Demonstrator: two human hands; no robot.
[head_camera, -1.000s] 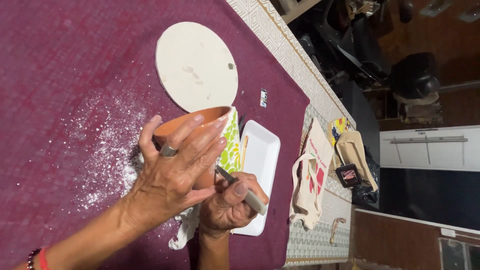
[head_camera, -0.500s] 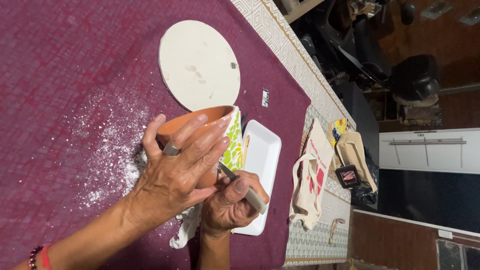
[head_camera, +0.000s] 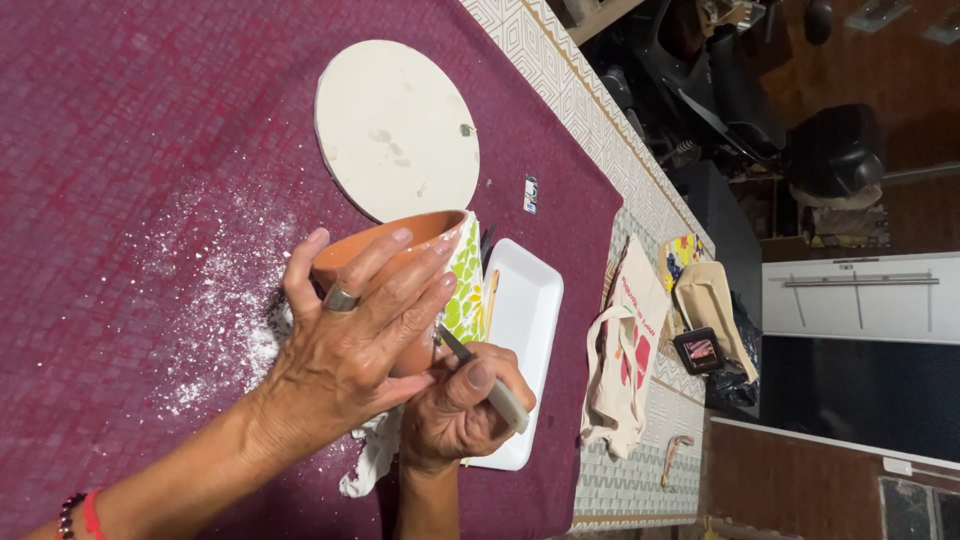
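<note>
- Holding steady on the purple cloth (head_camera: 130, 120), the clay pot (head_camera: 400, 262) is kept where it was a second ago, left hand (head_camera: 345, 345) fingers wrapped over it.
- Barely moved, the small tool (head_camera: 487, 380) is gripped in the right hand (head_camera: 455, 415).
- Its tip is hidden behind the pot, and the pot's far side cannot be made out.

Tilted terracotta pot (head_camera: 400, 262) bearing green mosaic; thin tool (head_camera: 488, 384), perhaps a knife.

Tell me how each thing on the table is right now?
Terracotta pot: tipped on its side, gripped by the left hand.
Knife: held in the right hand, tip at the pot's green mosaic.
White tray: lying flat.
Round white board: lying flat.
Tote bag: slumped.
</note>
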